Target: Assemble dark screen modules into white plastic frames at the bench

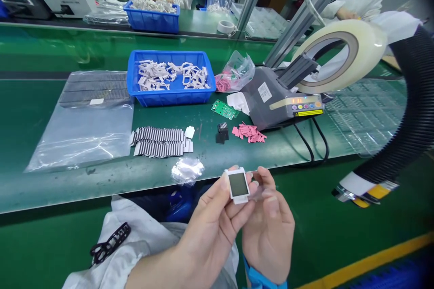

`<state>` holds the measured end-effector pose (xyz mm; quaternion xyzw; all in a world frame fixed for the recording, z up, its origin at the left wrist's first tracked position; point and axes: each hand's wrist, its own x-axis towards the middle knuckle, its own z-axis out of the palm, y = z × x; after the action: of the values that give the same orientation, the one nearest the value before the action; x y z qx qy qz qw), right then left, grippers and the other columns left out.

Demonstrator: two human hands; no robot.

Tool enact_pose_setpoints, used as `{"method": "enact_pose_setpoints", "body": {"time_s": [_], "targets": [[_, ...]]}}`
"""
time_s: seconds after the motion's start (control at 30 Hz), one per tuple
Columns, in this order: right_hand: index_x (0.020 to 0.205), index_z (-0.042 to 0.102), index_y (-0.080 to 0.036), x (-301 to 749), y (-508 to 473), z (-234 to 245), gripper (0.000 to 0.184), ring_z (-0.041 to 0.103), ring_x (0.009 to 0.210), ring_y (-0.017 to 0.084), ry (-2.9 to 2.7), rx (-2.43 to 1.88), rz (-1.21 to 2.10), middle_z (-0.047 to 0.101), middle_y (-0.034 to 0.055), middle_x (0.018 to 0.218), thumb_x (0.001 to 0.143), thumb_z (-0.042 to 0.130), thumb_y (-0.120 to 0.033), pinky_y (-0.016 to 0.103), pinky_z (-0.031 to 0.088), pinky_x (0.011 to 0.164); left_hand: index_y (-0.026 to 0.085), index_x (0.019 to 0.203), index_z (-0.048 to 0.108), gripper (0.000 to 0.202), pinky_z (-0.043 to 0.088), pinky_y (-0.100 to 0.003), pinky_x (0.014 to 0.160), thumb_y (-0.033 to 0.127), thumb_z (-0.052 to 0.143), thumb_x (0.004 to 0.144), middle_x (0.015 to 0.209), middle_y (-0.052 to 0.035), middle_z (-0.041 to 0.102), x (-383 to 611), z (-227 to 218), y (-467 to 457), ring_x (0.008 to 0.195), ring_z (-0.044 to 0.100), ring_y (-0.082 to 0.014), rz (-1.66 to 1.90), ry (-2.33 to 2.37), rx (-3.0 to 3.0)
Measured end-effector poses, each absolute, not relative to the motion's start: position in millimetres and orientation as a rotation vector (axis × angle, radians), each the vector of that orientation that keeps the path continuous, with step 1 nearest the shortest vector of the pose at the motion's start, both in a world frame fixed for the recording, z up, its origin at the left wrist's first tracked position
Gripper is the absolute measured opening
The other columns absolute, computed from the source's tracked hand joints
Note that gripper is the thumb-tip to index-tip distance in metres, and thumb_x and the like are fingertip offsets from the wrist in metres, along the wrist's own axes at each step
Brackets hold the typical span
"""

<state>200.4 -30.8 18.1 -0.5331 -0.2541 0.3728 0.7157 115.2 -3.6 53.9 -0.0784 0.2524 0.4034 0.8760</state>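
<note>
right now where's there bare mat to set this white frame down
For the white-framed screen, green mat shows along the front edge, between the crinkled clear film and the black cables, in front of the pink pieces. Crowded: around the blue bin, circuit board and grey dispenser.

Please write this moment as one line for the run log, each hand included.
left hand: holds white-framed display | right hand: fingers at clear film by its edge | green bench: blue crate of white frames
</note>
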Motion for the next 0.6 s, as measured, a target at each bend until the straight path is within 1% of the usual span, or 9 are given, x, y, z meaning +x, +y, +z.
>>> {"method": "enact_pose_setpoints", "body": {"time_s": [0.13, 0.23, 0.3, 0.37, 0.47, 0.6], "targets": [[0.069, 0.069, -0.025, 201.7, -33.1, 15.4, 0.014, 0.060, 0.103, 0.019, -0.522, -1.185, 0.800, 0.061, 0.0019, 0.117, 0.077, 0.068, -0.036, 0.033, 0.053, 0.081, 0.016, 0.095, 0.069, 0.016, 0.054, -0.019, 0.085, 0.022, 0.057, 0.088, 0.097, -0.0048, 0.073, 114.5, 53.4, -4.4, 0.090, 0.069, -0.0111, 0.844, 0.521, -0.182], [0.070, 0.069, -0.026, 200.7, -34.1, 16.1, 0.008, 0.060, 0.106, 0.020, -0.566, -1.163, 0.810, 0.062, 0.0013, 0.117, 0.075, 0.071, -0.033, 0.034, 0.053, 0.083, 0.016, 0.098, 0.068, 0.016, 0.054, -0.020, 0.084, 0.022, 0.058, 0.087, 0.096, -0.0052, 0.073, 114.8, 54.4, -4.5, 0.089, 0.069, -0.0113, 0.847, 0.532, -0.176], [0.071, 0.070, -0.027, 199.6, -34.0, 17.6, 0.004, 0.062, 0.103, 0.020, -0.634, -1.148, 0.829, 0.062, 0.0005, 0.117, 0.073, 0.072, -0.029, 0.034, 0.054, 0.082, 0.016, 0.101, 0.067, 0.018, 0.055, -0.020, 0.081, 0.023, 0.057, 0.088, 0.093, -0.0054, 0.073, 114.8, 55.4, -5.0, 0.086, 0.069, -0.0116, 0.844, 0.557, -0.154], [0.070, 0.070, -0.027, 198.8, -33.2, 18.9, 0.004, 0.064, 0.098, 0.020, -0.687, -1.156, 0.852, 0.062, 0.0016, 0.117, 0.073, 0.073, -0.028, 0.035, 0.054, 0.080, 0.015, 0.104, 0.066, 0.021, 0.056, -0.021, 0.078, 0.025, 0.055, 0.089, 0.090, -0.0053, 0.072, 114.6, 56.2, -5.5, 0.084, 0.069, -0.0128, 0.844, 0.577, -0.112], [0.068, 0.070, -0.026, 198.4, -31.9, 19.0, 0.006, 0.064, 0.098, 0.022, -0.710, -1.183, 0.849, 0.062, 0.0037, 0.116, 0.073, 0.073, -0.029, 0.037, 0.054, 0.079, 0.015, 0.106, 0.065, 0.023, 0.055, -0.024, 0.081, 0.026, 0.053, 0.090, 0.089, -0.0057, 0.071, 114.4, 56.8, -5.3, 0.088, 0.068, -0.0151, 0.849, 0.583, -0.058], [0.069, 0.070, -0.027, 198.0, -30.8, 16.8, 0.006, 0.063, 0.098, 0.022, -0.720, -1.198, 0.841, 0.062, 0.0028, 0.116, 0.074, 0.072, -0.030, 0.038, 0.054, 0.079, 0.016, 0.110, 0.063, 0.025, 0.053, -0.027, 0.087, 0.025, 0.051, 0.090, 0.091, -0.0056, 0.070, 114.6, 56.4, -4.2, 0.092, 0.067, -0.0162, 0.847, 0.584, -0.040]]}}
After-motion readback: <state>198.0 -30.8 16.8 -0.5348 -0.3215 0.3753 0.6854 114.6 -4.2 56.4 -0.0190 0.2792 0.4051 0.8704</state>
